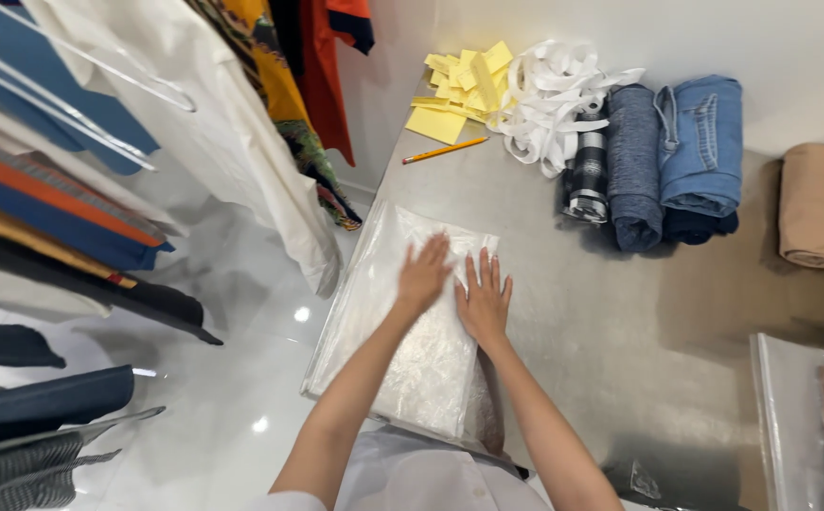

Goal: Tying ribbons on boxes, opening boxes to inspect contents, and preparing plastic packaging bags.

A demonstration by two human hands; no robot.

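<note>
A clear plastic bag with a white folded item inside lies flat at the near left corner of a grey metal table. My left hand and my right hand both press flat on the upper part of the bag, side by side, fingers spread and pointing away from me. Neither hand grips anything.
At the table's far end lie yellow paper tags, a pencil, a heap of white strips, a black roll, rolled jeans and a tan roll. Another bagged garment lies right. Hanging clothes fill the left.
</note>
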